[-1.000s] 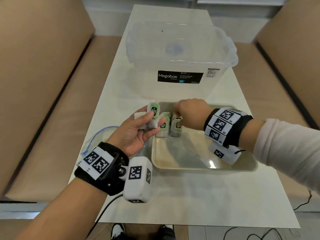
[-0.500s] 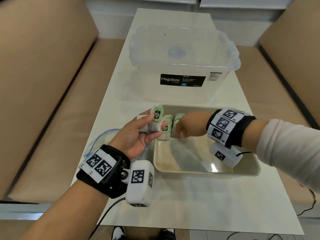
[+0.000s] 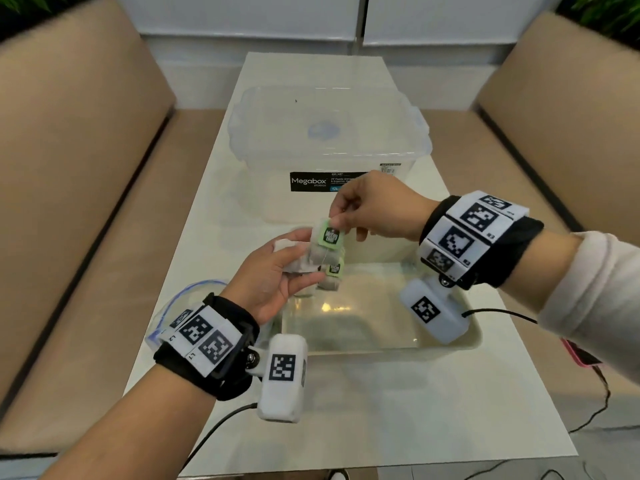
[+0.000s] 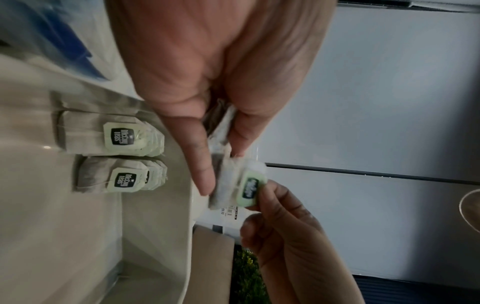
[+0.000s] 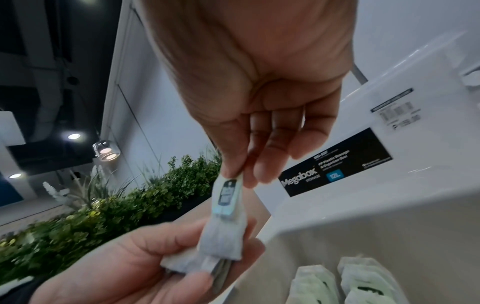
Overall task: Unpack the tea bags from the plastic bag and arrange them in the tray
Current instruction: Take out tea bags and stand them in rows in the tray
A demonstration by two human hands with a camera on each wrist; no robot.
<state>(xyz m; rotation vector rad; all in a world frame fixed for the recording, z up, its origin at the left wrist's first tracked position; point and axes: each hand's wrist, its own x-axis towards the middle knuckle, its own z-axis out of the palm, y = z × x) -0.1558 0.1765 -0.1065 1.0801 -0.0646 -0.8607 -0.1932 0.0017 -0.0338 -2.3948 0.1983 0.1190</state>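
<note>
My left hand (image 3: 299, 259) holds a small stack of white tea bags (image 3: 294, 261) palm up, over the tray's far left corner. My right hand (image 3: 336, 221) pinches the green tag (image 3: 328, 236) of the top tea bag (image 5: 223, 236) between thumb and forefinger, just above the left hand. The beige tray (image 3: 381, 344) lies under both hands. Two rows of tea bags (image 4: 111, 133) (image 4: 116, 176) with green tags stand in its far left corner. The plastic bag (image 3: 173, 306) with a blue zip lies on the table left of the tray, partly hidden by my left wrist.
A clear lidded Megabox storage box (image 3: 325, 140) stands right behind the tray. Tan sofa seats flank the narrow white table (image 3: 346, 410). A pink phone (image 3: 581, 355) with a cable lies at the table's right edge. Most of the tray floor is bare.
My right hand rose from the tea bags in the tray to my left hand and took hold of the top bag's green tag. The left hand kept its stack.
</note>
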